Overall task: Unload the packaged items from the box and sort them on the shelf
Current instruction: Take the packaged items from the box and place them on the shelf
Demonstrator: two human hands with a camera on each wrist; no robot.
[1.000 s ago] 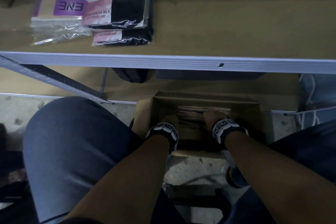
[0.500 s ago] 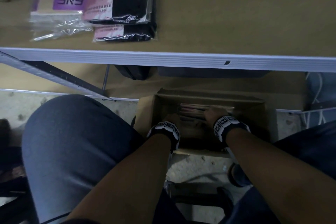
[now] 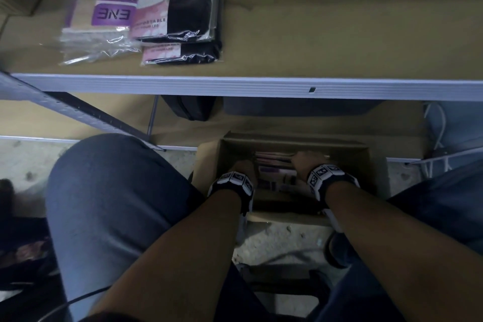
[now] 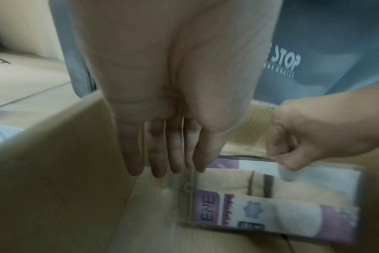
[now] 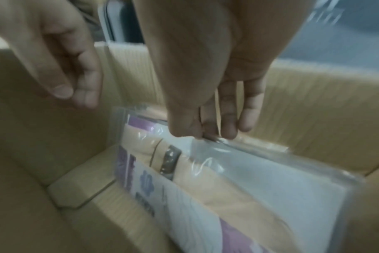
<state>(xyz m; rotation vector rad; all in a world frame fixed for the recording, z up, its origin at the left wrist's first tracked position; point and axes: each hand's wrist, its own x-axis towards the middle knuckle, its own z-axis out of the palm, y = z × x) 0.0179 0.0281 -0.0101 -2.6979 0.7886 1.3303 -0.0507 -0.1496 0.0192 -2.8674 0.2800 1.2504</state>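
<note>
An open cardboard box [image 3: 377, 165] stands on the floor between my knees, under the shelf [image 3: 261, 85]. Flat clear-bagged packages stand on edge inside it. The front package [image 5: 238, 179] holds beige fabric and a purple "ENE" card [image 4: 208, 210]. My right hand [image 5: 206, 134] pinches its top plastic edge between thumb and fingers; in the head view that hand [image 3: 303, 159] is deep in the box. My left hand [image 4: 167, 169] hangs beside the package's left end with straight fingers, holding nothing. It also shows in the head view as the left hand [image 3: 243, 166].
On the shelf's left part lie a stack of ENE packages [image 3: 109, 8] and a stack of black-fabric packages [image 3: 188, 8]. Dark bags [image 3: 190, 108] sit on the lower shelf behind the box. My left knee [image 3: 109, 204] is close to the box's left side.
Both hands stay inside the box at nearly the same spots. The head view has shifted slightly.
</note>
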